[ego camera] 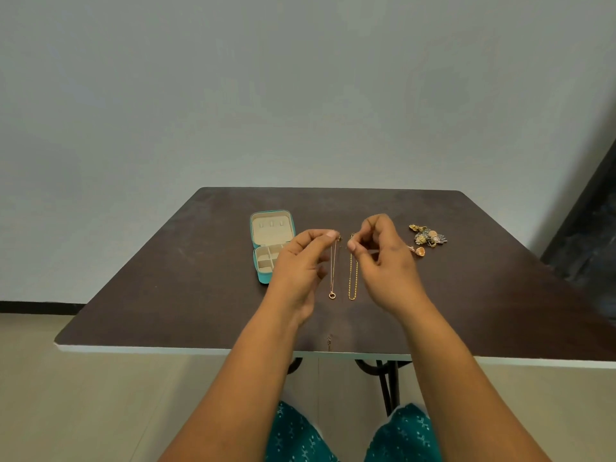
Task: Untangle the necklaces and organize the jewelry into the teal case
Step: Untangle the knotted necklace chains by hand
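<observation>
A dark brown table (166, 295) with a pale edge is set against a plain grey-white wall, with a tiled floor below. Nearest the viewer, teal patterned trousers and two bare forearms are seen reaching over the table's near edge.

Above the table's middle, two chains are held up side by side. The thin necklace with a ring pendant (332, 278) is pinched at its top between thumb and fingertips of the left hand (301, 265) and hangs straight down from that pinch. Just right of it, the gold link chain (352, 278) is pinched at its top by the right hand (383, 258) and hangs as a narrow loop. The two chains hang apart, without visible crossing, so the untangling is judged to be done, or very nearly so.

Left of the left hand's pinch and partly hidden behind that hand, the teal case (266, 278) lies open on the table; its beige compartments and lid lining appear to hold nothing yet. Right of the right hand's pinch and a little farther back, a small heap of ornate earrings (428, 235) lies on the table, with one loose piece (419, 251) nearer the hand.

All placing into the case is judged to be left: both chains and the heap.
</observation>
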